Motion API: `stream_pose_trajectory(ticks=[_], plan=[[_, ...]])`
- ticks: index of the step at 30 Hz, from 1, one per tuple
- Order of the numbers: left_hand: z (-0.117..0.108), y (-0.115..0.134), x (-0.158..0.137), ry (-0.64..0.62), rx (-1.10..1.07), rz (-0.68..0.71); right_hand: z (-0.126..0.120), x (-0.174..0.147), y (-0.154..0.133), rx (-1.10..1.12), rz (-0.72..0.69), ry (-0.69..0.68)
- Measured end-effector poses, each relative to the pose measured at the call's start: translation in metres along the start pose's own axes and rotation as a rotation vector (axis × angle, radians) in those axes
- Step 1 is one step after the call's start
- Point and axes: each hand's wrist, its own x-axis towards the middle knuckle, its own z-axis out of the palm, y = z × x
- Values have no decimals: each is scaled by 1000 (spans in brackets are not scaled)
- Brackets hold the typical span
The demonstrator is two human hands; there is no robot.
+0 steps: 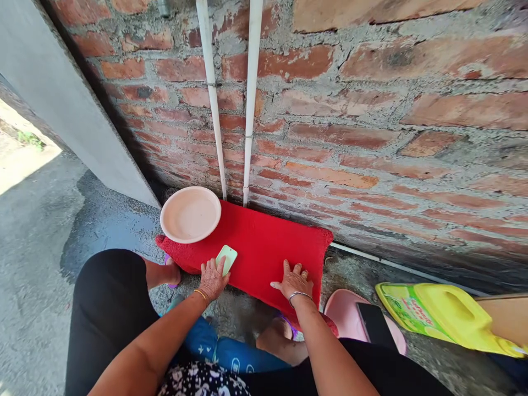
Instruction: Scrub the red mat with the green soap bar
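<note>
A red mat (264,242) with a fringed-looking edge lies spread over a low support, most of which is hidden. My left hand (213,279) is closed around a flat, pale green scrub brush (227,259) with rounded corners and a small hole at its far end. The brush rests against the mat near its front edge, and its underside is out of sight. Toward the mat's right end, my right hand (294,280) presses down flat, fingers spread, holding nothing. A pale pink basin (190,213) stands on the mat's far left corner.
Behind the mat rises a brick wall (313,129) with two white pipes (250,110). A yellow jug (439,313) lies on its side at right, near a pink round object (344,313) bearing a black slab (376,325). A grey panel (78,93) leans at left.
</note>
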Motion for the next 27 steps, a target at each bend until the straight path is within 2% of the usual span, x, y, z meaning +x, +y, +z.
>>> stream_pose_trajectory(ticks=[8, 12, 15, 18, 20, 23, 25, 27], plan=[[-9, 18, 9, -67, 12, -53, 8, 5, 2, -20, -5, 7], [-18, 23, 38, -85, -22, -128, 6, 4, 1, -14, -7, 1], [-25, 29, 69, -80, -67, -265, 4, 3, 1, -5, -2, -23], [-25, 48, 86, -85, -97, -373, 4, 3, 2, 11, 0, -27], [-21, 70, 84, -88, -109, -304, 5, 4, 2, 16, -1, -19], [-13, 104, 68, -102, -135, -2, 8, 6, 3, 22, -5, -19], [-11, 117, 63, -96, -157, 154, 9, 7, 4, 31, -8, -30], [-14, 114, 68, -86, -165, 122, 9, 8, 5, 32, -10, -38]])
